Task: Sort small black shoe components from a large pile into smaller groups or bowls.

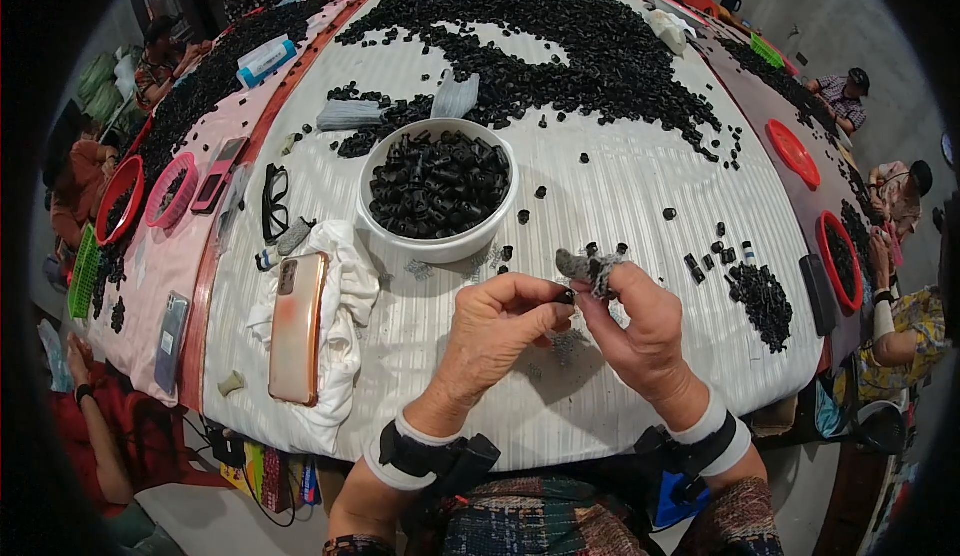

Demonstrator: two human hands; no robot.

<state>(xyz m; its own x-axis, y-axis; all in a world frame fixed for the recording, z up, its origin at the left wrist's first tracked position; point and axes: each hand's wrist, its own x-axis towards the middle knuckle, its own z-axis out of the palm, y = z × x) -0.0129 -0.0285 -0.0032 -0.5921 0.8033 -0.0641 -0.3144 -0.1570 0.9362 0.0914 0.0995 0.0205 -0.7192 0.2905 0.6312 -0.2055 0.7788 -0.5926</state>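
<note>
My left hand (505, 331) pinches a small black plastic part (566, 297) between thumb and fingertips, above the table's near middle. Close against it, my right hand (640, 326) is also closed at the same part, its thumb and fingers pressed together. A grey knitted finger cover (583, 267) sits on one right finger. Just beyond my left hand stands a white bowl (506, 196) filled with black plastic pieces (440, 184). To the right of my right hand lies a small pile of thin black parts (762, 306). The exact shape of the held part is mostly hidden.
A large heap of black parts (600, 46) covers the table's far side. Left of the bowl are glasses (274, 201), a phone (299, 328) and a white cloth (345, 346). Red baskets (842, 296) and co-workers (895, 196) line the side tables.
</note>
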